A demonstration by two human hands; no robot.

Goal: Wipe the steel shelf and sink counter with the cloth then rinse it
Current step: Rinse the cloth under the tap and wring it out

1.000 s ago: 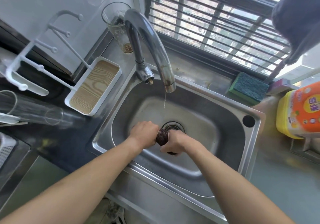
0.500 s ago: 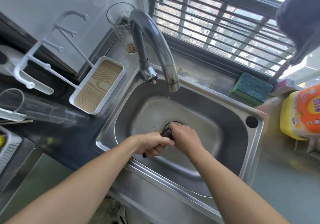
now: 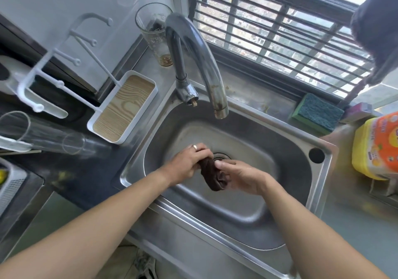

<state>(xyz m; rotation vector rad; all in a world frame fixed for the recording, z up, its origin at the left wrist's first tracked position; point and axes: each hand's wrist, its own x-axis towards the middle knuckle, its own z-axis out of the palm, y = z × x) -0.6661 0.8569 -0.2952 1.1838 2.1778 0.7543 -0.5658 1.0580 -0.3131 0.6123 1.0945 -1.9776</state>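
While the dark, rope-twisted cloth (image 3: pixel 212 176) sits between them over the drain (image 3: pixel 221 156), the left hand (image 3: pixel 188 163) grips its upper end and the right hand (image 3: pixel 239 176) clasps the lower. Counter-twist firmly, low in the smooth steel sink (image 3: pixel 318 192), below the curved, dry faucet (image 3: pixel 206 63).

Barred window (image 3: pixel 280 35) behind, daylight coming through, pale wall (image 3: pixel 64 2) at left, dark surface (image 3: pixel 71 115) below it, grey floor (image 3: pixel 355 235) at right.
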